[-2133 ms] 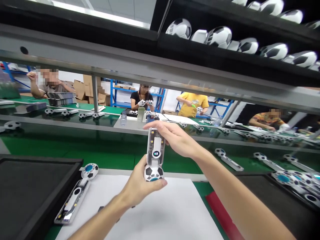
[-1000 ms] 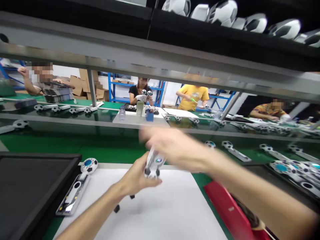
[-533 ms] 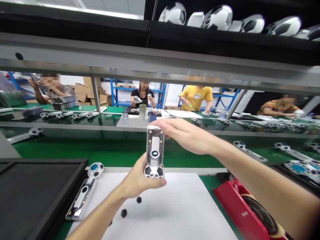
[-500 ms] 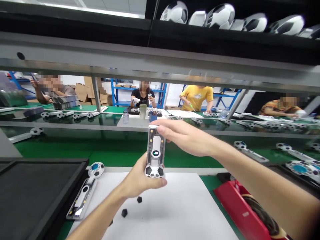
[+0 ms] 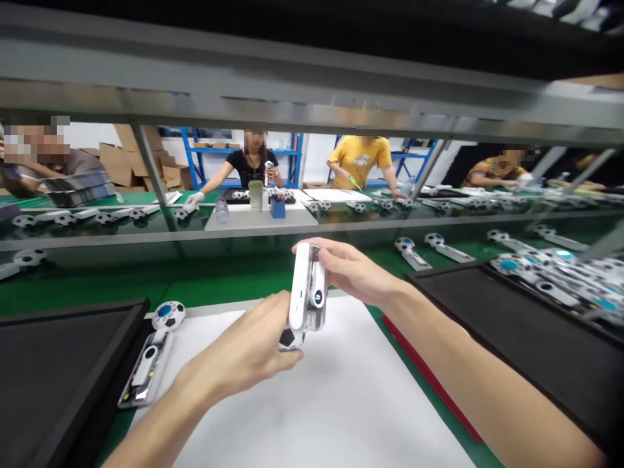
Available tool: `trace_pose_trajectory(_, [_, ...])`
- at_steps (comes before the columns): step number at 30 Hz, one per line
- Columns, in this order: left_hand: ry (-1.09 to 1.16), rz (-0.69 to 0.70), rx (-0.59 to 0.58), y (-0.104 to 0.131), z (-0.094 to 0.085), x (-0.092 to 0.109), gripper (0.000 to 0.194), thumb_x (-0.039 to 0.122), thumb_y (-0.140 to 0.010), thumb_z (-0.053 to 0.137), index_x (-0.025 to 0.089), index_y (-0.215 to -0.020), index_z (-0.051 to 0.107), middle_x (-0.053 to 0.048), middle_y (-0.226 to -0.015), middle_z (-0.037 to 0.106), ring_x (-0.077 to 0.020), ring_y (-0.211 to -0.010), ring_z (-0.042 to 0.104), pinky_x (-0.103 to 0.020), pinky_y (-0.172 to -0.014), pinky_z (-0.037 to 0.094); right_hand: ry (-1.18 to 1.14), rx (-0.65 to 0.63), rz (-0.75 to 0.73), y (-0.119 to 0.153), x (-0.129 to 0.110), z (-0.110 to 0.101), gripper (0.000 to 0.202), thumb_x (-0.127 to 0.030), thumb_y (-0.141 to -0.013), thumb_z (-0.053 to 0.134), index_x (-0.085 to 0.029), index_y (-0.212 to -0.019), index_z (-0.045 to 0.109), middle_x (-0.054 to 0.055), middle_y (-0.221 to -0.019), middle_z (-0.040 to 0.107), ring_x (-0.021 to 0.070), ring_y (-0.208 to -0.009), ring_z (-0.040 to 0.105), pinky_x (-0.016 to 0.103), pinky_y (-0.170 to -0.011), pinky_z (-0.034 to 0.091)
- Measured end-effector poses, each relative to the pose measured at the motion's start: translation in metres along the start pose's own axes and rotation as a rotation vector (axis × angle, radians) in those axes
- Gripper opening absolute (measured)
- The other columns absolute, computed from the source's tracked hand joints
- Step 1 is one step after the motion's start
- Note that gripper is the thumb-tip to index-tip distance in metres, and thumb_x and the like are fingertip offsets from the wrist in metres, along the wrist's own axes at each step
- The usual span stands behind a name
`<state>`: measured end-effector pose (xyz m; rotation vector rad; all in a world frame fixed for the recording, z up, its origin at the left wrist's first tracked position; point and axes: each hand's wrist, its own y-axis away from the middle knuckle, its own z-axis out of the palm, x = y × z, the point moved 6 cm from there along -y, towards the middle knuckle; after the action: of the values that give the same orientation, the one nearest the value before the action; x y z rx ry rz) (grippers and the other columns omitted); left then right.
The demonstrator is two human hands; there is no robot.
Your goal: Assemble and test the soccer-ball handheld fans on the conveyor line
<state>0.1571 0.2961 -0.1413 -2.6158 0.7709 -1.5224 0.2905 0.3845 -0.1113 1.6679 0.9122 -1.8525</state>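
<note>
Two hands are holding one slim white-and-clear plastic device with a black-and-white football-patterned head [image 5: 302, 292] above the far part of the big white paper sheet [image 5: 312, 403], turning its white side toward the camera. Left hand [image 5: 256, 335] is curling its fingers round the ball end, hiding much of it; right hand [image 5: 358, 270] is grasping the top end, thumb on the clear face. Another football-headed device [image 5: 145, 367] is lying along the sheet's left edge; a black rectangular tray [image 5: 63, 377] is sitting left of the sheet. Right of the sheet, a thin red edge [image 5: 414, 361] is showing, right forearm [image 5: 453, 357] partly blocking that area. Farther right of the sheet, a second black tray [image 5: 511, 325] is carrying a heap of football-headed devices [image 5: 568, 279]. Glossy green bench [image 5: 209, 273] is running past the sheet's far edge.
</note>
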Motion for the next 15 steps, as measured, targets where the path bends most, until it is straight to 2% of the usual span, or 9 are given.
trace_pose_trajectory(2, [-0.044,-0.015,-0.057,0.0,0.008,0.003,0.034,0.022,-0.072,0.076,0.025,-0.105,0.068,-0.007,-0.1,0.066,-0.0316,-0.109,0.057,-0.036,-0.097,0.044,-0.097,0.023,0.008,0.017,0.008,-0.002,0.047,-0.047,-0.085,0.073,-0.017,-0.119,0.063,0.001,-0.081,0.06,0.0129,-0.068,0.057,0.023,-0.06,0.05])
trace_pose_trajectory(4, [-0.024,-0.037,-0.121,-0.002,0.018,0.006,0.043,0.026,-0.071,0.08,0.025,-0.112,0.067,-0.007,-0.107,0.066,-0.032,-0.112,0.056,-0.039,-0.099,0.043,-0.182,0.091,0.015,0.033,0.02,-0.006,0.045,-0.047,-0.083,0.075,-0.018,-0.117,0.065,0.001,-0.08,0.058,0.0127,-0.067,0.054,0.023,-0.06,0.048])
trace_pose_trajectory(6, [0.174,-0.105,-0.257,-0.001,0.04,0.006,0.054,0.037,-0.068,0.083,0.022,-0.117,0.064,-0.009,-0.112,0.066,-0.032,-0.11,0.058,-0.04,-0.097,0.046,-0.248,0.149,0.053,0.05,0.038,-0.006,0.044,-0.049,-0.081,0.075,-0.02,-0.113,0.067,0.0,-0.078,0.056,0.0123,-0.065,0.052,0.022,-0.057,0.045])
trace_pose_trajectory(8, [0.541,-0.304,-0.358,0.008,0.069,0.003,0.055,0.056,-0.072,0.076,0.017,-0.109,0.065,-0.012,-0.104,0.068,-0.0299,-0.096,0.065,-0.039,-0.084,0.052,-0.294,0.173,0.117,0.068,0.061,0.001,0.042,-0.054,-0.083,0.071,-0.019,-0.107,0.068,0.0,-0.073,0.053,0.0122,-0.061,0.049,0.022,-0.052,0.042])
trace_pose_trajectory(10, [0.866,-0.562,-0.294,0.026,0.1,-0.002,0.056,0.066,-0.079,0.063,0.014,-0.097,0.062,-0.012,-0.087,0.069,-0.0249,-0.076,0.067,-0.034,-0.067,0.053,-0.333,0.164,0.174,0.085,0.084,0.012,0.042,-0.056,-0.085,0.067,-0.018,-0.104,0.068,0.0,-0.072,0.052,0.0121,-0.059,0.046,0.022,-0.051,0.04])
trace_pose_trajectory(12, [1.018,-0.741,-0.134,0.048,0.125,-0.006,0.055,0.066,-0.082,0.061,0.014,-0.098,0.058,-0.01,-0.082,0.067,-0.0199,-0.065,0.065,-0.029,-0.058,0.05,-0.305,0.14,0.214,0.101,0.102,0.024,0.044,-0.056,-0.088,0.062,-0.019,-0.109,0.067,0.001,-0.078,0.054,0.0126,-0.063,0.048,0.023,-0.055,0.041])
trace_pose_trajectory(15, [1.0,-0.805,0.016,0.075,0.147,-0.009,0.051,0.06,-0.083,0.065,0.015,-0.104,0.054,-0.007,-0.083,0.066,-0.0152,-0.065,0.063,-0.024,-0.058,0.047,-0.133,0.155,0.254,0.118,0.117,0.034,0.047,-0.053,-0.091,0.057,-0.018,-0.121,0.062,0.005,-0.095,0.057,0.0151,-0.074,0.052,0.028,-0.066,0.044])
